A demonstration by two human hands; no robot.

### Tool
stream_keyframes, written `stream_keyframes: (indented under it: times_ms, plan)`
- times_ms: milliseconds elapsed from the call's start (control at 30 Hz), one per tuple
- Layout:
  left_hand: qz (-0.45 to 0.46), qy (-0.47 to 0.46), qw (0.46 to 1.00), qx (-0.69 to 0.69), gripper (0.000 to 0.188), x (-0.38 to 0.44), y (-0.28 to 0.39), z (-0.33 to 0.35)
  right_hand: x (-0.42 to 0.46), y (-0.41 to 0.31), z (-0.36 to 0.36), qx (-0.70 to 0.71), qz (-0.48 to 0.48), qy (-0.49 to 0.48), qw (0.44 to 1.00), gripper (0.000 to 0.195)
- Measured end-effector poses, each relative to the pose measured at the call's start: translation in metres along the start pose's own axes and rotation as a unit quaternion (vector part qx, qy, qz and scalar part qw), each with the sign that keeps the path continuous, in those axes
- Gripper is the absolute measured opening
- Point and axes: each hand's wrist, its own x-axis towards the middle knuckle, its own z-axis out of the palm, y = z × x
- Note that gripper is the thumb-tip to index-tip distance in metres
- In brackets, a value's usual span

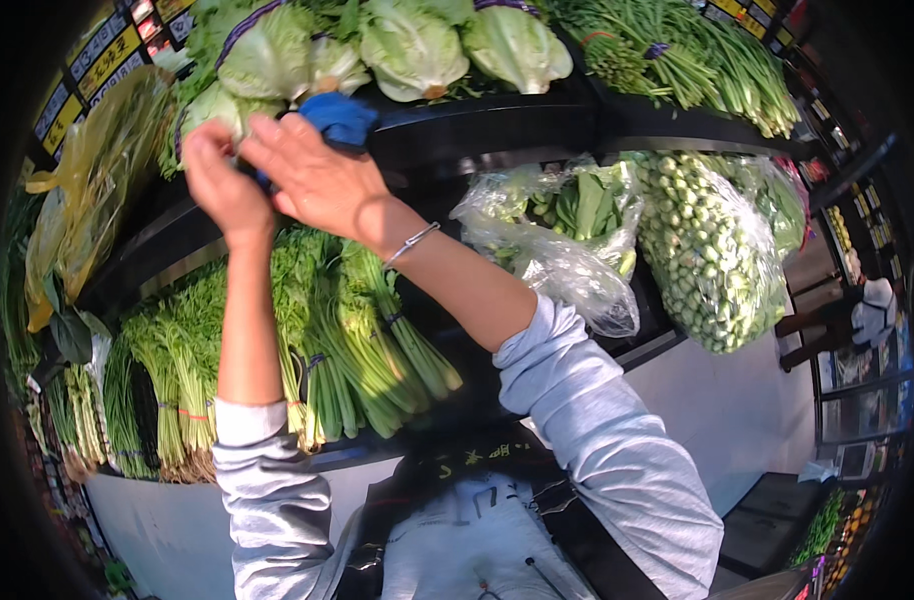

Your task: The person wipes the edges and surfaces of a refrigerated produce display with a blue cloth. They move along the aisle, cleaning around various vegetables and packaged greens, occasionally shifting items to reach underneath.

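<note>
My left hand (228, 184) is raised at the upper shelf, its fingers bent beside a pale green lettuce head (215, 107). Close against it, my right hand (318, 169) reaches across with its back to me and a silver bracelet on the wrist. Both hands are slightly blurred, and what lies between their fingers is hidden. A blurred blue object (337, 118) with a dark lower edge shows just beyond my right hand; I cannot tell whether I hold it. More lettuce heads (415, 52) line the shelf above, some bound with purple tape.
The black shelf edge (487, 131) runs across the upper middle. Bundled celery (352, 345) fills the lower shelf. Bagged leafy greens (588, 206) and a bag of Brussels sprouts (708, 262) hang at right. A yellow plastic bag (89, 195) lies left. Another person (869, 315) stands far right.
</note>
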Motion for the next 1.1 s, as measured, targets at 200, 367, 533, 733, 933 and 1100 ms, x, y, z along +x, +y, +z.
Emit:
stream_keyframes:
  times_ms: [200,367,533,733,933,1100]
  plan:
    - [0.030,-0.028,0.993,0.108,0.019,-0.051,0.030,-0.107,-0.058,0.081,-0.067,0.012,-0.034,-0.064,0.997,0.068]
    - [-0.117,-0.072,0.981,0.135,0.026,-0.126,0.018,-0.188,-0.123,0.162,-0.197,-0.193,0.081,-0.055,0.976,0.079]
    - [-0.247,-0.184,0.948,0.077,0.018,-0.182,0.067,-0.131,-0.149,0.139,-0.234,-0.206,0.137,0.040,0.968,0.041]
    - [-0.528,-0.263,0.698,-0.407,0.040,-0.237,0.164,-0.014,-0.187,-0.003,-0.213,0.328,0.122,-0.221,0.910,0.071]
    - [-0.456,-0.019,0.867,-0.198,0.044,-0.134,0.119,-0.032,-0.311,0.034,-0.294,0.312,0.550,-0.179,0.754,0.036]
    - [-0.003,0.079,0.946,0.315,0.038,-0.074,0.009,-0.030,-0.423,0.028,-0.344,0.282,0.676,-0.132,0.668,0.030]
